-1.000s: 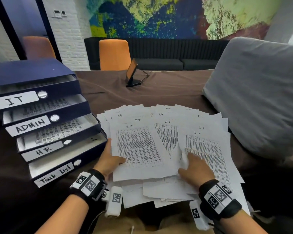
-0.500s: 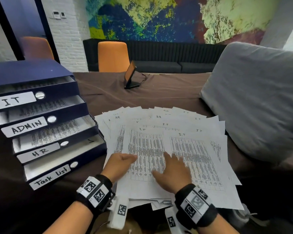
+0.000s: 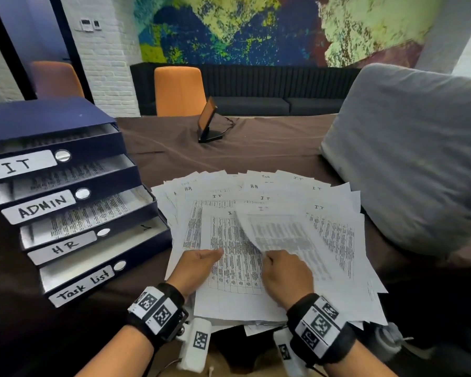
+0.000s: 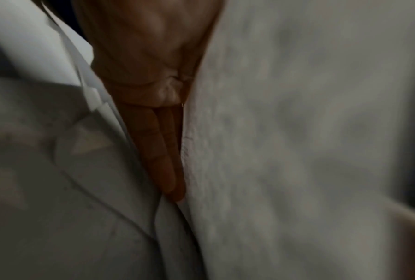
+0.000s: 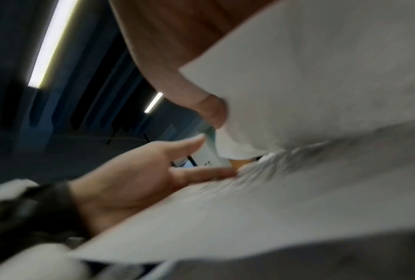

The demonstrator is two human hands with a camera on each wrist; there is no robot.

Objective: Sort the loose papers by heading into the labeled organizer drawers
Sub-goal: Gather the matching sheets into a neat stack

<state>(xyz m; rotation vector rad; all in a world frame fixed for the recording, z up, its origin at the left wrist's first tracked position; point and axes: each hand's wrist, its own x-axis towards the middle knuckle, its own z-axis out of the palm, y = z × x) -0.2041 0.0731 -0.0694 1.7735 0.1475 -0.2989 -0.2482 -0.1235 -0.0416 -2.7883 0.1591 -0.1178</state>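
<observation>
A blue organizer at the left has four pulled-out drawers labelled IT, ADMIN, HR and Task List. A fan of printed papers headed IT, HR and Task covers the table in front of me. My left hand has straight fingers slid under an IT sheet, thumb over its edge. My right hand pinches the near left corner of a blurred sheet and lifts it off the pile; its thumb shows against the paper.
A grey cushion rises at the right, close to the papers. A small tilted screen on a stand sits further back on the brown tablecloth. An orange chair and a dark sofa stand beyond the table.
Both hands have shifted toward the middle of the pile. My right hand, earlier flat on the sheets, now pinches one sheet and peels it up; the IT sheets have drawn closer together.
</observation>
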